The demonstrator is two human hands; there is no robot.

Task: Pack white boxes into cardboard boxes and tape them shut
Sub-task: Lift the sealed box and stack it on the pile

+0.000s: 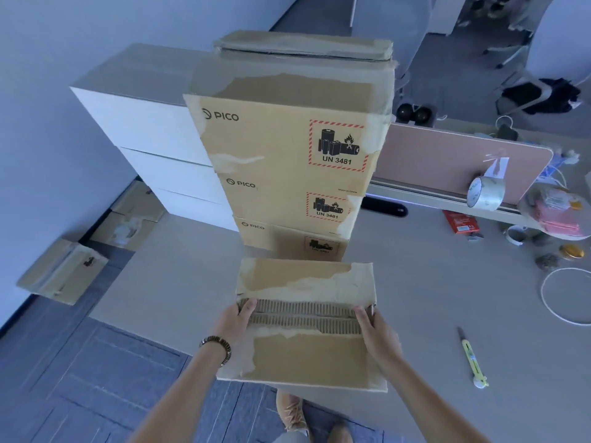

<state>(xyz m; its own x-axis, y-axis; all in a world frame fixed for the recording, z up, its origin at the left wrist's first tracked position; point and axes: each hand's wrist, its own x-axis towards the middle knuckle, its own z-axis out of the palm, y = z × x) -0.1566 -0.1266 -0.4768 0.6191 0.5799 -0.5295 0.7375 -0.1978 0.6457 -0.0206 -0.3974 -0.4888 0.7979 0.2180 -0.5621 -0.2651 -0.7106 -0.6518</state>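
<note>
Now both hands hold a cardboard box (307,324) at the table (431,314) edge, just in front of a stack of boxes (287,148). Left hand (238,318) and right hand (374,330) curl fingers over its closed top flaps. A tape roll (484,193) and yellow knife (471,356) lie to the box's right.

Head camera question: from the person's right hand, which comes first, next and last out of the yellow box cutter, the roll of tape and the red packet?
Measured from the right hand, which holds the cardboard box at its right edge:
1. Yellow box cutter, lying on the table just to the right.
2. Red packet, farther back on the table.
3. Roll of tape, farthest, standing by the pink divider.
</note>
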